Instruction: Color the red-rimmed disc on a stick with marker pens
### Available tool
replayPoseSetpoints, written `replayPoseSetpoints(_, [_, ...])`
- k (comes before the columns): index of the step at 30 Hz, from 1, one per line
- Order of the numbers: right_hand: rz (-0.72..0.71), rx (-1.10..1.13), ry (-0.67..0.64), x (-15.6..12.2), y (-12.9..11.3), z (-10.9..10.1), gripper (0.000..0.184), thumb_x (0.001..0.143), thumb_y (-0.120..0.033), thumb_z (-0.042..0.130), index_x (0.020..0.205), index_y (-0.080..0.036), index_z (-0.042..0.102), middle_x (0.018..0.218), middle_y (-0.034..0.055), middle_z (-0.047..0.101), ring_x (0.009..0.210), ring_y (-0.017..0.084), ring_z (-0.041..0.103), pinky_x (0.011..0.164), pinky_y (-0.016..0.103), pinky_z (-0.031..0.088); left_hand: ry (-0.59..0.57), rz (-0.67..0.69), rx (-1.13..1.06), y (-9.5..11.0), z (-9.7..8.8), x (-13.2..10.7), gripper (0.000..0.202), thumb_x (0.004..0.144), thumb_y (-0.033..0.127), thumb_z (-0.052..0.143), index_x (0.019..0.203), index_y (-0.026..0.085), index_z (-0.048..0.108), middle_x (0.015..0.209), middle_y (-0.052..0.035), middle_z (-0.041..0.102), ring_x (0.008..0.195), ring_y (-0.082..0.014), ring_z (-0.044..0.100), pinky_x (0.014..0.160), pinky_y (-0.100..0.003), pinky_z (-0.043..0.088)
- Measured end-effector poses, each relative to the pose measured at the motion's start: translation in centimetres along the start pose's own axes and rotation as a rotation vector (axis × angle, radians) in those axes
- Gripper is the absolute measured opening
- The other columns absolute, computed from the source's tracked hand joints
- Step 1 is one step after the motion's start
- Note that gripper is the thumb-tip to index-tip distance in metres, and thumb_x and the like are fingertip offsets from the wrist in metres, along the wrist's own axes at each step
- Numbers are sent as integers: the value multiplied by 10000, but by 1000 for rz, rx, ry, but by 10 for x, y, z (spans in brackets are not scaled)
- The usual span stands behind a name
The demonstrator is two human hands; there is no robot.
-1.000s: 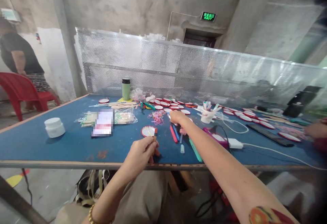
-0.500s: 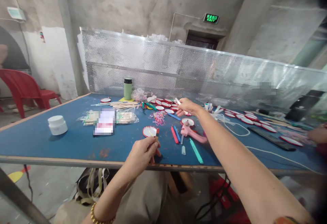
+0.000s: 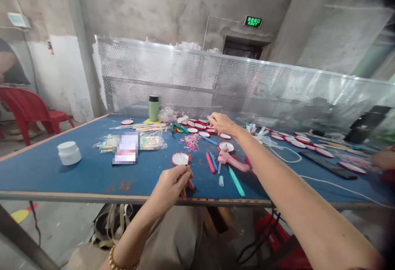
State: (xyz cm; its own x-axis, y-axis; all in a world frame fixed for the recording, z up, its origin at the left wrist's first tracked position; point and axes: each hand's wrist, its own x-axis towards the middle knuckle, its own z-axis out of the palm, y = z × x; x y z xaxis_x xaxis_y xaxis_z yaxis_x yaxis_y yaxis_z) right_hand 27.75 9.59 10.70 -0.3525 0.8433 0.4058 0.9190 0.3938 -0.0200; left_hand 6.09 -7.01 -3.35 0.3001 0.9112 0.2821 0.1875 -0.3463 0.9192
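My left hand (image 3: 173, 183) is closed at the table's front edge around a short wooden stick (image 3: 189, 164) with a reddish tip. Just behind it lies a round white disc (image 3: 179, 159) with a red rim, apparently a small drum; whether the stick joins it I cannot tell. My right hand (image 3: 222, 123) reaches far over the table, fingers curled down near a pile of similar red-rimmed discs (image 3: 202, 134). What those fingers hold, if anything, is hidden. Below that arm lie a pink glue gun (image 3: 233, 161), red and blue markers (image 3: 211, 162) and a teal marker (image 3: 236, 181).
A white jar (image 3: 69, 153), a phone (image 3: 126, 148) and bagged sticks (image 3: 151, 141) lie to the left. Colourful rubber bands (image 3: 189, 141) and a green bottle (image 3: 153, 107) stand farther back. A perforated metal screen (image 3: 160, 68) borders the table. Another person's hand (image 3: 382, 160) shows at right.
My right hand has shifted slightly left and turned downward; the white piece seen at its fingertips before no longer shows. My left hand stays in place with the stick.
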Motion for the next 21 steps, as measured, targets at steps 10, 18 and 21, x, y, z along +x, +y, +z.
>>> replayPoseSetpoints(10, [52, -183, -41, 1, 16, 15, 335, 1006, -258, 381, 977, -113, 682, 1021, 163, 734, 938, 219, 671, 750, 254, 382, 8, 3, 1, 0, 0, -1, 315, 929, 412, 436, 880, 159, 618, 722, -28, 690, 464, -94, 552, 472, -192, 432])
replayPoseSetpoints(18, [64, -230, -103, -6, 8, 27, 352, 1040, -330, 351, 1168, -120, 602, 1067, 172, 726, 965, 238, 683, 728, 255, 396, 12, -5, 3, 1, 0, -1, 308, 928, 406, 437, 873, 162, 618, 718, -26, 690, 454, -92, 547, 460, -189, 424])
replayPoseSetpoints(21, [45, -241, -153, -3, 5, 30, 258, 1007, -258, 450, 1067, -104, 649, 1036, 173, 735, 975, 227, 684, 744, 239, 403, 8, -5, 5, 0, 1, 0, 305, 933, 399, 427, 875, 166, 613, 724, -26, 693, 454, -91, 548, 459, -185, 419])
